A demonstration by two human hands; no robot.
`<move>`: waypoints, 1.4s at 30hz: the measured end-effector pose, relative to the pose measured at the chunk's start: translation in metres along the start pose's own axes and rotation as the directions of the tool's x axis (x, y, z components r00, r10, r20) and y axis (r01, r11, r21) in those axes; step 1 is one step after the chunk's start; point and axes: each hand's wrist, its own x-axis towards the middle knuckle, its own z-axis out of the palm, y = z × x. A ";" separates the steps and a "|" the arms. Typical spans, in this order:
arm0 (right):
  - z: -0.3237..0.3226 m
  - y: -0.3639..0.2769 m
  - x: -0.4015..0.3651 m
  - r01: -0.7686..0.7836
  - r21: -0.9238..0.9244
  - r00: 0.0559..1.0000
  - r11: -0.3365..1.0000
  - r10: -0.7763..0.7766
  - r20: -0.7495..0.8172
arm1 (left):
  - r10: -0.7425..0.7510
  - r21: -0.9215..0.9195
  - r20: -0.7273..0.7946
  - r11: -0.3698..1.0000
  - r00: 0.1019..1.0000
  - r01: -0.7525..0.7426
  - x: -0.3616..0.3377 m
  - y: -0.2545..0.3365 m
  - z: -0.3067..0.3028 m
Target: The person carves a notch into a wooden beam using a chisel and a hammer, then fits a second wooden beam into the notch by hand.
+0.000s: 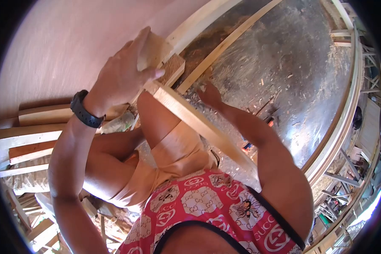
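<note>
My left hand [125, 70], with a black watch [84, 111] on its wrist, is closed round a pale wooden block [155, 50], thumb on the near side and fingers over the far side. Just below the thumb, a long wooden board [199, 122] slants across my lap toward my right upper arm. Low over the dark floor, my right hand [210, 94] is stretched out with its fingers somewhat apart, and nothing shows in it. It is nearest to the lower end of a thin wooden strip [228, 44].
A broad pinkish panel [59, 55] fills the upper left. Stacked timber pieces [34, 135] lie at left. The dark floor [300, 72] carries wood chips and an orange-and-blue item [247, 146]. Long wooden rails [336, 131] curve along the right, with frames beyond.
</note>
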 end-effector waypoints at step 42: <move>-0.268 -0.117 -0.087 -0.075 0.847 0.963 -0.527 -0.260 -0.076 | 0.362 -0.468 0.311 0.863 0.879 -0.190 -0.008 0.137 -0.001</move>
